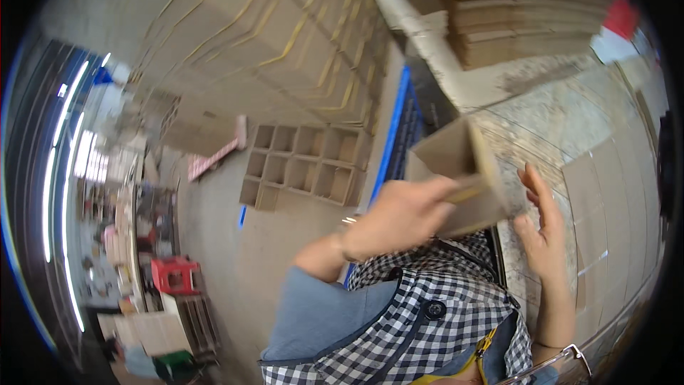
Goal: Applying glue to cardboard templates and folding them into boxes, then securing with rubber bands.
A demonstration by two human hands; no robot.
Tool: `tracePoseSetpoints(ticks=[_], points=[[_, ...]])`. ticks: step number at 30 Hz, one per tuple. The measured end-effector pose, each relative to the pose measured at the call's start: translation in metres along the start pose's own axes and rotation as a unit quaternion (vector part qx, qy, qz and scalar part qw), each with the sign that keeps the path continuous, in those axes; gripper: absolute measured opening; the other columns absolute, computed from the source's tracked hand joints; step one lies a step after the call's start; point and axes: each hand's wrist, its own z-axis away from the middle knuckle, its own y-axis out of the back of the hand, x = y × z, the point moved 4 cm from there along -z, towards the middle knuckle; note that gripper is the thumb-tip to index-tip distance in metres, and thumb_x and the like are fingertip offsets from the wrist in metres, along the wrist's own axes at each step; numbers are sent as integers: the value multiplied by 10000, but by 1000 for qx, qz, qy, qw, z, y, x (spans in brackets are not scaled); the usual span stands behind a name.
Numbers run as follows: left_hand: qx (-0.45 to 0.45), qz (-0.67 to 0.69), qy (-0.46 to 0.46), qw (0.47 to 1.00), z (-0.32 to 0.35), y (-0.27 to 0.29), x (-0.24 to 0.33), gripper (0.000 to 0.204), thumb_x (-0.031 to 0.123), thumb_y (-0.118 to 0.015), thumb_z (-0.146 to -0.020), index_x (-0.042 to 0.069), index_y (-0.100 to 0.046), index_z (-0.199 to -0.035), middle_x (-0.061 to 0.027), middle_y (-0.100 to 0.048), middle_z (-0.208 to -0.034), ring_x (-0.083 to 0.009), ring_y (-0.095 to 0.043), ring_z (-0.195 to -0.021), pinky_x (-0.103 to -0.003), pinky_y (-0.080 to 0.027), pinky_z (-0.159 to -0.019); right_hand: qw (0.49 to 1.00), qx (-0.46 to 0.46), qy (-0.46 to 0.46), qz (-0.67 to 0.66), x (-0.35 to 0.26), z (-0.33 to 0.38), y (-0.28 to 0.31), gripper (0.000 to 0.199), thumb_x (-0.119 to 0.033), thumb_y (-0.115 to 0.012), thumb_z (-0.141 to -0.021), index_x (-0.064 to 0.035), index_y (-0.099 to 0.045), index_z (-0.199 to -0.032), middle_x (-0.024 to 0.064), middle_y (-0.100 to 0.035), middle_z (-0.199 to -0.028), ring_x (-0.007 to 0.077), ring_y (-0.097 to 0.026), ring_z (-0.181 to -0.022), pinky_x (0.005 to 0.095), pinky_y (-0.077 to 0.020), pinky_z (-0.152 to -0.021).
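Note:
A small open cardboard box [472, 215] is tilted in front of my body, a little blurred. My left hand [410, 214] grips the near left edge of this box, fingers curled over its wall. Off the box's right side, my right hand [543, 235] is raised with its fingers apart, holding nothing. A narrow gap shows between those fingers and the box.
Several open cardboard boxes [308, 189] stand in rows on the left. Behind them rises a large cardboard stack [235, 36] with yellow lines. Flat cardboard pieces [613, 199] lie at right, below another cardboard stack [527, 18]. A blue-edged surface [394, 135] and red stool [176, 276] also show.

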Motion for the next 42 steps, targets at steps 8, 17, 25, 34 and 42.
tracePoseSetpoints(ticks=[8, 17, 25, 34, 42], points=[[318, -278, 389, 819, 236, 144, -143, 110, 58, -617, -788, 39, -581, -891, -187, -563, -712, -340, -542, -659, -386, -431, -597, 969, -231, -12, 89, 40, -25, -35, 336, -170, -655, -821, 26, -607, -1090, 194, -621, -1065, 329, -583, -1036, 378, -444, -893], [315, -277, 533, 734, 310, 87, -330, 204, 50, -549, -794, 95, -614, -982, -171, -655, -908, -386, -614, -885, -481, -491, -760, 973, -211, -30, 87, 36, -11, -37, 312, -208, -634, -840, 23, -622, -1050, 166, -634, -1020, 292, -591, -976, 366, -433, -883], [303, -295, 553, 718, 301, 82, -385, 241, 17, -546, -773, 78, -580, -1004, -161, -643, -959, -365, -611, -921, -459, -489, -785, 976, -187, -83, 74, 35, 8, -30, 306, -214, -636, -854, 30, -630, -1038, 176, -647, -1034, 301, -595, -997, 384, -432, -909], [339, -344, 543, 687, 296, 78, -396, 194, 18, -565, -753, 45, -553, -946, -167, -645, -943, -364, -618, -901, -474, -485, -771, 982, -156, -95, 49, 41, 21, -33, 314, -240, -636, -865, 29, -639, -1028, 172, -654, -1019, 294, -595, -995, 381, -435, -903], [362, -397, 415, 734, 219, 110, -329, 491, 84, -640, -722, -63, -530, -1178, -255, -596, -1079, -405, -553, -1019, -466, -433, -892, 988, -58, -122, 74, 31, 50, -3, 219, -103, -643, -822, -20, -665, -1024, 146, -677, -939, 282, -651, -867, 340, -494, -793]])
